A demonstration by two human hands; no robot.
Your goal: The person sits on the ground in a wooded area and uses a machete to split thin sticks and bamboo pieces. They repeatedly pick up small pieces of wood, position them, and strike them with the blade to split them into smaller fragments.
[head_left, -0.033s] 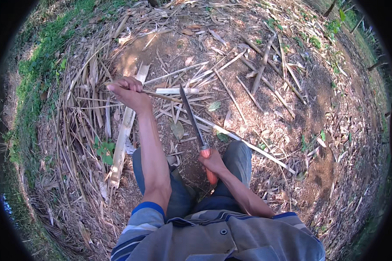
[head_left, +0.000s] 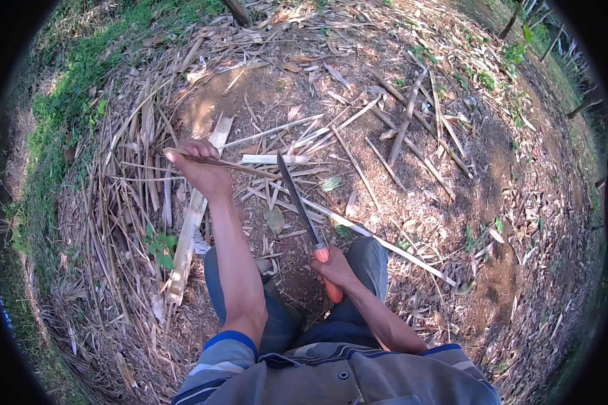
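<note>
My left hand [head_left: 203, 174] is closed round a thin brownish strip [head_left: 253, 170] of what looks like split bamboo. The strip slants across the fingers and points right, toward the blade. My right hand [head_left: 334, 267] grips the red-orange handle of a long knife [head_left: 296, 197] in front of my right knee. Its dark, narrow blade points away from me and slightly left. The knife's tip is close to a short pale bamboo piece [head_left: 263, 159] on the ground. A long pale strip [head_left: 392, 246] runs past the blade to the right.
A wide flat bamboo slat [head_left: 188, 239] lies beside my left forearm. Dry stalks [head_left: 108, 216] are heaped at the left. Several dark sticks [head_left: 404, 121] lie crossed at the far right. Green plants [head_left: 71, 101] edge the left side, and a trunk [head_left: 237, 11] stands at the far edge.
My left hand has turned, and more of the strip now shows across its fingers. The knife and right hand sit slightly lower in the picture, as the view has tilted up a little.
</note>
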